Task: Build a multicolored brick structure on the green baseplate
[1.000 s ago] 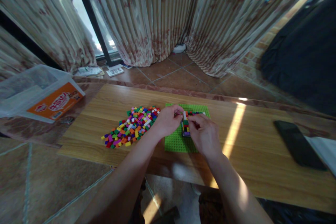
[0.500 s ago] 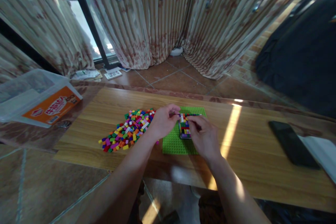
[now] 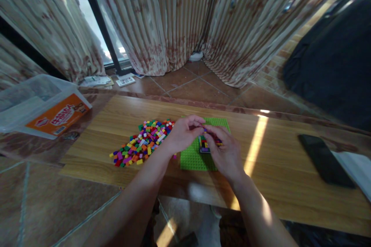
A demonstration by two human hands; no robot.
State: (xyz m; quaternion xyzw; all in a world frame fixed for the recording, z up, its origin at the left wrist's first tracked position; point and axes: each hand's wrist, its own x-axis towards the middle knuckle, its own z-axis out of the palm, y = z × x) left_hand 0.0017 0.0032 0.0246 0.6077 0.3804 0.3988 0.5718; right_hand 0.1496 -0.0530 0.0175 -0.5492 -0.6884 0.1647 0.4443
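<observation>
A green studded baseplate (image 3: 193, 161) lies on the table, bearing a small block of multicoloured toy bricks (image 3: 205, 149) that my fingers partly cover. Over the far side of that block my left hand (image 3: 184, 134) is closed, thumb and fingertips pinched together. My right hand (image 3: 224, 149) comes in from the right, its fingers bent and closed, with the fingertips meeting those of the left. A tiny bluish spot shows between the fingertips, too small to name for sure. Left of the baseplate spreads a pile of loose toy bricks (image 3: 147, 141) in many colours.
A clear plastic tub (image 3: 43, 104) with an orange label stands at the far left. On the right of the wooden table (image 3: 272, 185) lie a black phone-like slab (image 3: 326, 160) and white paper (image 3: 353, 168). Striped curtains (image 3: 162, 23) hang beyond the table.
My right hand's fingertips have moved up and left from the brick block to meet my left fingertips. My left hand has shifted only slightly to the right.
</observation>
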